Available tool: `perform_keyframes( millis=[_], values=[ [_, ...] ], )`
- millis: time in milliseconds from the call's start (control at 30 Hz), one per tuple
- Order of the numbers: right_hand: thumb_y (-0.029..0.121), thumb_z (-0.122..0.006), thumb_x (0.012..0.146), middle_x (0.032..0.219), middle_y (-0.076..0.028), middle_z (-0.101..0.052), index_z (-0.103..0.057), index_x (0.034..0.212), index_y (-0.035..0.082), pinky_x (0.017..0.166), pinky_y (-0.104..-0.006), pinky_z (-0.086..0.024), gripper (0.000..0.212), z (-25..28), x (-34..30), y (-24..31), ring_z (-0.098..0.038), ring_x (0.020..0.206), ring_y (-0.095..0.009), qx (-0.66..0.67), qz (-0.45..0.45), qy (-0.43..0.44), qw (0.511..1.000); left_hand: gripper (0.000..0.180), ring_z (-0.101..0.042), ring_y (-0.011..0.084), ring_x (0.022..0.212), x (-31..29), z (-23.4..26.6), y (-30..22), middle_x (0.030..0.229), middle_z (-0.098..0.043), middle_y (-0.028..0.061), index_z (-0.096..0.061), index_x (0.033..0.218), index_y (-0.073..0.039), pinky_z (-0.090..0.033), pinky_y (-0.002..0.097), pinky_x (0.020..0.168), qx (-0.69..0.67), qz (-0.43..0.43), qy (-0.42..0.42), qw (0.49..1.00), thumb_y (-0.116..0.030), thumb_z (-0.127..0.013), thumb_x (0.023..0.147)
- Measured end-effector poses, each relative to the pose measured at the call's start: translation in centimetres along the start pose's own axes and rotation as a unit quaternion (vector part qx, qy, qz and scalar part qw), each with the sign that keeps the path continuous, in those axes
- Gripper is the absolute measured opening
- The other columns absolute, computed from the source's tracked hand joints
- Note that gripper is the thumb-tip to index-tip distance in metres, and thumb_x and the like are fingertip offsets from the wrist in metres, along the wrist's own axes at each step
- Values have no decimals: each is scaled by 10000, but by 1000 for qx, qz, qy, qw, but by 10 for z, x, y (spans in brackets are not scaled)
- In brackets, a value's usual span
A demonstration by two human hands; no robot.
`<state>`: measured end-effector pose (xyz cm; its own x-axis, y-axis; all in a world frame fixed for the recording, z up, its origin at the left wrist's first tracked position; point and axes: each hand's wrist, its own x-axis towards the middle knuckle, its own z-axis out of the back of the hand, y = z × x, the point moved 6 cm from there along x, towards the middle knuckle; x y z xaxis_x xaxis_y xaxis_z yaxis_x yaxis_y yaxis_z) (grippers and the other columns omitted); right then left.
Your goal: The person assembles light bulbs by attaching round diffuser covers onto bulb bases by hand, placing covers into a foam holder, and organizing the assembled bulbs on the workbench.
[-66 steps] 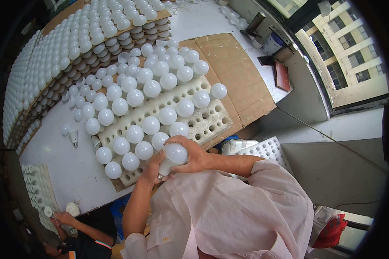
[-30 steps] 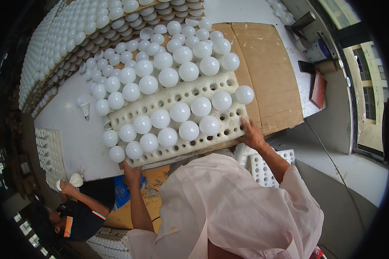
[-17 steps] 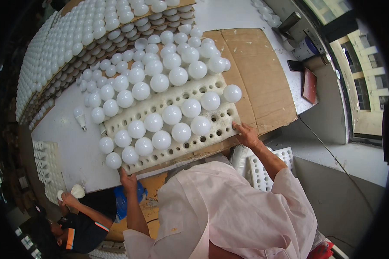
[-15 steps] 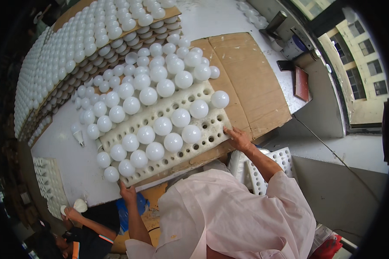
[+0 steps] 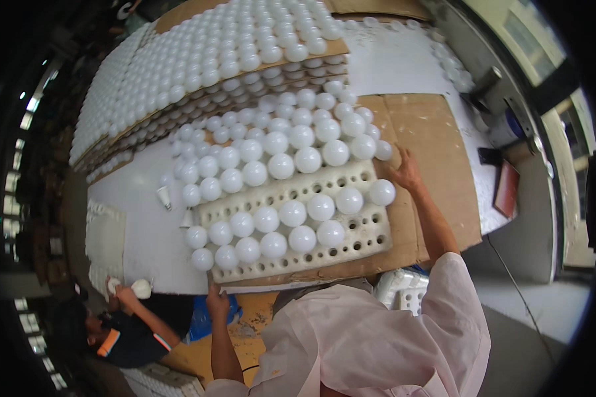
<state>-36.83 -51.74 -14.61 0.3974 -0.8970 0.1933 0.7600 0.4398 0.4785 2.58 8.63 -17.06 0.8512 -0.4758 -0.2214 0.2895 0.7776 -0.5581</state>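
A white foam tray (image 5: 291,264) with rows of holes lies near the table's front edge, with rows of round white bulbs (image 5: 302,239) standing on it. My left hand (image 5: 218,303) is closed at the tray's front left corner, thumb against the edge; its other fingers are partly hidden. My right hand (image 5: 406,171) is off the near tray, its fingers apart and holding nothing, just right of an end bulb (image 5: 383,150) on the farther foam tray (image 5: 341,177). More bulbs fill that farther tray.
Stacked boards of white bulbs (image 5: 212,49) rise at the back left. Cardboard (image 5: 437,152) lies under the trays. A loose bulb (image 5: 164,197) rests at left. A co-worker (image 5: 129,331) handles white pieces at lower left. A red-brown box (image 5: 506,188) sits by the window.
My right hand has let go of the near tray's right end and moved farther back, beside the farther tray. My left hand stays at the front left corner. The whole view has shifted.
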Motion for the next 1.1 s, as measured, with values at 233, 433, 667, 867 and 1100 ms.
perform_keyframes(
  millis=[233,433,667,867,1100],
  values=[
    [204,-748,636,1218,-231,-521,-454,1309,79,960,-449,-391,746,-81,95,0,-496,1121,-406,5,206,67,976,322,-648,230,975,-41,56,53,1057,-657,159,-594,1118,12,-503,326,817,-104,91,-116,984,-44,-623,802],
    [201,-723,713,1129,-227,-561,-452,1311,72,810,-436,-468,669,-50,75,8,-567,975,-380,71,146,-30,986,333,-633,173,958,21,89,22,1038,-665,130,-595,1118,38,-490,288,864,-138,90,-132,977,-45,-652,801],
    [371,-592,873,1219,-94,-529,-448,1288,110,659,-252,-493,511,34,-38,-40,-567,1062,-229,709,-234,-113,655,490,-639,275,903,177,75,-19,1055,-615,229,-532,1129,99,-566,350,700,-389,139,-67,908,-215,-715,801],
    [309,-568,899,1192,-83,-552,-406,1328,123,608,-228,-547,495,61,-204,37,-596,1005,-239,751,-205,-35,626,864,-588,429,981,283,29,-30,1142,-497,346,-368,1253,124,-562,474,789,-594,303,-32,744,-461,-744,739],
    [213,-645,841,1189,-116,-554,-324,1350,162,621,-272,-548,603,72,-322,106,-631,855,-208,645,-268,-140,702,647,-654,302,708,308,21,-15,848,-635,221,-600,909,119,-581,379,618,-515,396,-165,742,-494,-710,733]
  ],
)
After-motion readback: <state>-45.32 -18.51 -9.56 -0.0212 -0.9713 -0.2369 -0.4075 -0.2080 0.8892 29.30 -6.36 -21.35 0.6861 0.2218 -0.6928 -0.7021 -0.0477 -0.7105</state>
